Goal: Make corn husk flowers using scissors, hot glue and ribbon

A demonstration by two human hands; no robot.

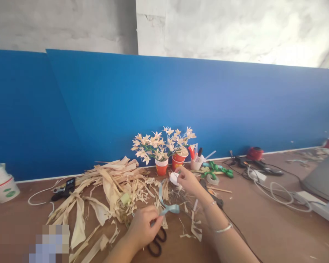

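Low in the middle of the head view, my left hand [145, 224] is closed, with a light blue ribbon [171, 209] pinched between thumb and finger. The ribbon curls away over the scraps. Black scissor handles [157, 244] show beside and partly under this hand. My right hand [188, 179] reaches farther forward, fingers drawn together by a white round piece [174, 178]. What those fingertips pinch, if anything, is too small to make out. Thin wires [178, 195] lie just below it. Behind stand pale handmade flowers [153, 142] in a red paper cup [161, 168].
Dried corn husks [106, 182] cover the table's left middle. A cup of pens [196, 164], green tape pieces [219, 168] and a glue gun [215, 197] are on the right. Farther right lie white cables [276, 199]. White bowls [4, 188] stand far left. A blue partition [164, 95] closes off the back.
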